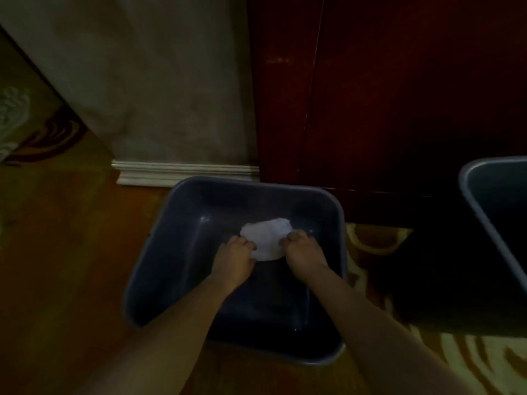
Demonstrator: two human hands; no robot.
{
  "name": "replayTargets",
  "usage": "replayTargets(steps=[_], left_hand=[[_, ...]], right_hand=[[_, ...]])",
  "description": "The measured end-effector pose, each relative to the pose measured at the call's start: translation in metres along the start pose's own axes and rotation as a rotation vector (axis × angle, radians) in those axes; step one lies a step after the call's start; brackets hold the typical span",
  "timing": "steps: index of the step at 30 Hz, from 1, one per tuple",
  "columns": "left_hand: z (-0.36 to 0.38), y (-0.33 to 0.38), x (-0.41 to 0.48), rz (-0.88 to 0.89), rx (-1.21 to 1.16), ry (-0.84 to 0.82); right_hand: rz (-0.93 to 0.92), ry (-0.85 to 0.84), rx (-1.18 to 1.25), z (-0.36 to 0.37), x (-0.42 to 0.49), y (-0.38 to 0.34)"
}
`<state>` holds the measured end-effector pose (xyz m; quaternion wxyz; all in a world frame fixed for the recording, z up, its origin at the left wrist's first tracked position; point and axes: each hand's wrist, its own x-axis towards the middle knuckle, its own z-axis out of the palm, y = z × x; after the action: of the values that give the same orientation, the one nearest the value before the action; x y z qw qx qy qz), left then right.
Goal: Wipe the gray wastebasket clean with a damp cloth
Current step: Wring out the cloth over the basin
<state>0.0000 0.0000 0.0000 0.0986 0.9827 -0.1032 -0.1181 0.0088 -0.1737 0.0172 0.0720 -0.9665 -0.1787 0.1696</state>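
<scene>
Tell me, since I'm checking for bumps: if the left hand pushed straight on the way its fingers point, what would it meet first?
Probably the white cloth, which the left hand already grips at its edge. Past that lies the far inner wall of the gray wastebasket, though depth is hard to judge in this dim view.

A dark red wooden cabinet (399, 95) stands beside a beige wall (148, 81) with white moulded baseboard (185, 172). A patterned yellow rug (470, 363) lies on the brown wooden floor (62, 252).
</scene>
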Motion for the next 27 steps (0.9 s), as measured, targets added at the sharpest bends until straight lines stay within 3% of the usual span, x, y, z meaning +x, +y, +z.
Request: replayTargets(steps=[4, 12, 15, 20, 27], left_hand=[[0.02, 0.001, 0.019, 0.04, 0.069, -0.057], [0.027, 0.006, 0.028, 0.099, 0.166, 0.052], [0.015, 0.007, 0.024, 0.108, -0.021, 0.135], [-0.035, 0.016, 0.015, 0.058, -0.436, 0.223], [-0.112, 0.066, -0.006, 0.204, -0.751, 0.307]], right_hand=[[0.009, -0.016, -0.067, 0.014, 0.012, 0.0], [0.057, 0.048, -0.072, 0.03, 0.014, -0.003], [0.091, 0.133, 0.076, 0.023, 0.012, -0.004], [0.229, 0.378, 0.643, -0.027, -0.004, -0.009], [0.197, 0.522, 0.887, -0.102, -0.066, -0.004]])
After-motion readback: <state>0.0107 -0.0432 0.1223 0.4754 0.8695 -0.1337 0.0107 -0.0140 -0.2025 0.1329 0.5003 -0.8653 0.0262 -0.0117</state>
